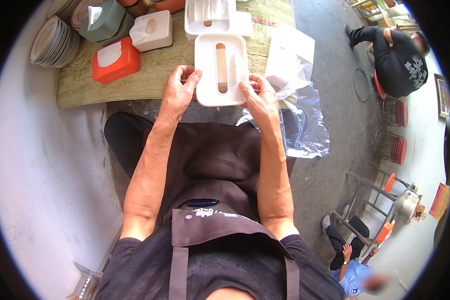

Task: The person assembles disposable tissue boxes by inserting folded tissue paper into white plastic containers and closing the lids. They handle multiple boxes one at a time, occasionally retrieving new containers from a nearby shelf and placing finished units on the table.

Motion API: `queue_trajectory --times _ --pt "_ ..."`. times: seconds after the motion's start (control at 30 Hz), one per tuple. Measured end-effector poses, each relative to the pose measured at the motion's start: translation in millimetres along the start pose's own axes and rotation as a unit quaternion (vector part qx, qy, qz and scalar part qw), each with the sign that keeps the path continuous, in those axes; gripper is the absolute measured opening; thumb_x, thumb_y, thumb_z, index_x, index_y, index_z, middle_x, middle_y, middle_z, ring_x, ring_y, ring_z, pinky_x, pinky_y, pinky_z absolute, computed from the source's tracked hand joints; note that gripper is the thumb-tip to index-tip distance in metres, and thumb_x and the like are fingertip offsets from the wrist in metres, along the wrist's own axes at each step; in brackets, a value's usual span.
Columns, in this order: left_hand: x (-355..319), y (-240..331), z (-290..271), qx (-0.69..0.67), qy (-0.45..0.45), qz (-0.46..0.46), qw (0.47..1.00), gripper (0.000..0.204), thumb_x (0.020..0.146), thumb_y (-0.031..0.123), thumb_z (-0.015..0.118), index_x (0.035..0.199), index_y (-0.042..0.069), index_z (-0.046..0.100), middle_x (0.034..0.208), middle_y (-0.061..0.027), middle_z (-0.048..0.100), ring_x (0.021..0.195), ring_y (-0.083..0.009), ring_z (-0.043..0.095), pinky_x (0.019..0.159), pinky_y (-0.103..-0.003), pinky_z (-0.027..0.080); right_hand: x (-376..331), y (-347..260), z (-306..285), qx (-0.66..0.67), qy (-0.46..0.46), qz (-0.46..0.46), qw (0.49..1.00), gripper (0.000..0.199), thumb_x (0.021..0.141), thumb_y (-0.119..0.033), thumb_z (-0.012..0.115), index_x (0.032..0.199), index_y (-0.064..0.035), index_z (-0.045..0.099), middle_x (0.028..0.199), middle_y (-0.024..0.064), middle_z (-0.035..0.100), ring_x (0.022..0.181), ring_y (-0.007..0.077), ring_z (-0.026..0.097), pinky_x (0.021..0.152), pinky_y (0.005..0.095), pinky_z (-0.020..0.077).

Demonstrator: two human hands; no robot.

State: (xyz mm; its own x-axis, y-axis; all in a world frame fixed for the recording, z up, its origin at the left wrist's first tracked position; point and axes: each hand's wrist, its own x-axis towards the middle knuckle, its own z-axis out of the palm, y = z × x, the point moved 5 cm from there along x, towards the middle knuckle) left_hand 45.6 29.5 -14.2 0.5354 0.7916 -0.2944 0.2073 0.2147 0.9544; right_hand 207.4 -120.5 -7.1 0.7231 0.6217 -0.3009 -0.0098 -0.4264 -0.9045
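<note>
Both bare hands hold a slotted white tissue box (208,65) over the near edge of the wood-grain table (165,75). The left hand (179,92) pinches its left rim, thumb on top against bent fingers; the right hand (261,100) grips the right rim likewise, thumb pressed down and fingers curled at the side, their tips partly hidden. Pale and brownish patches show through the long rounded slot; what lies inside cannot be told.

Just beyond, toward the table's far edge, stands a second white tissue box (191,27) with white tissue on top; the held one partly covers it in view, and whether they touch is unclear. Near the left near corner sits an orange-red tissue box (116,64), white tissue in its opening. Behind it are a cream tissue box (161,34) and a grey-green tissue box (107,25), a tissue poking from the latter. A stack of plates (55,45) leans at the left edge.

By the right edge, white tissues (290,52) lie beside a clear plastic bag (307,125) that droops past the near edge, close to the right hand. White lettering marks the brown apron (220,165); white print covers a seated person's black shirt (407,72).
</note>
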Motion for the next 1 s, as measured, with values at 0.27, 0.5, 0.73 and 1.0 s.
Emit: queue_trajectory --times 0.27,0.5,0.73,1.0 --pt "1.6 -7.7 1.5 -0.024 -0.001 -0.042 0.999 0.034 0.094 0.032 0.069 0.108 0.002 0.059 0.098 -0.0051 0.064 0.085 -0.0133 0.061 0.068 -0.030 0.054 6.8 9.7 2.6 0.016 -0.015 0.056 0.998 0.030 0.089 -0.023 0.071 0.111 -0.0026 0.067 0.088 0.0068 0.070 0.070 0.0122 0.065 0.061 0.0278 0.0535" --pt "0.8 -11.6 0.9 -0.040 -0.003 -0.054 0.998 0.034 0.094 0.033 0.069 0.107 0.002 0.060 0.098 -0.0047 0.064 0.085 -0.0127 0.061 0.069 -0.030 0.054 9.5 12.4 3.3 0.050 -0.043 0.063 0.996 0.033 0.090 -0.025 0.071 0.111 -0.0008 0.066 0.089 0.0061 0.070 0.070 0.0117 0.064 0.060 0.0270 0.0540" --pt "-22.7 -9.6 2.8 -0.068 0.001 0.038 0.997 0.045 0.094 0.027 0.070 0.125 -0.001 0.054 0.112 -0.0091 0.063 0.097 -0.0162 0.061 0.082 -0.031 0.055 8.3 18.6 4.2 0.105 -0.046 0.051 0.992 0.032 0.092 -0.027 0.070 0.110 -0.0006 0.066 0.087 0.0047 0.069 0.069 0.0094 0.063 0.059 0.0244 0.0528" --pt "-52.0 -21.2 14.0 0.029 -0.021 0.109 0.993 0.079 0.083 0.007 0.078 0.149 0.005 0.034 0.140 -0.0115 0.049 0.129 -0.0225 0.047 0.102 -0.037 0.048 6.3 11.9 5.8 0.137 -0.043 0.041 0.989 0.032 0.092 -0.026 0.070 0.108 0.0013 0.067 0.087 0.0049 0.069 0.068 0.0089 0.062 0.057 0.0235 0.0521"
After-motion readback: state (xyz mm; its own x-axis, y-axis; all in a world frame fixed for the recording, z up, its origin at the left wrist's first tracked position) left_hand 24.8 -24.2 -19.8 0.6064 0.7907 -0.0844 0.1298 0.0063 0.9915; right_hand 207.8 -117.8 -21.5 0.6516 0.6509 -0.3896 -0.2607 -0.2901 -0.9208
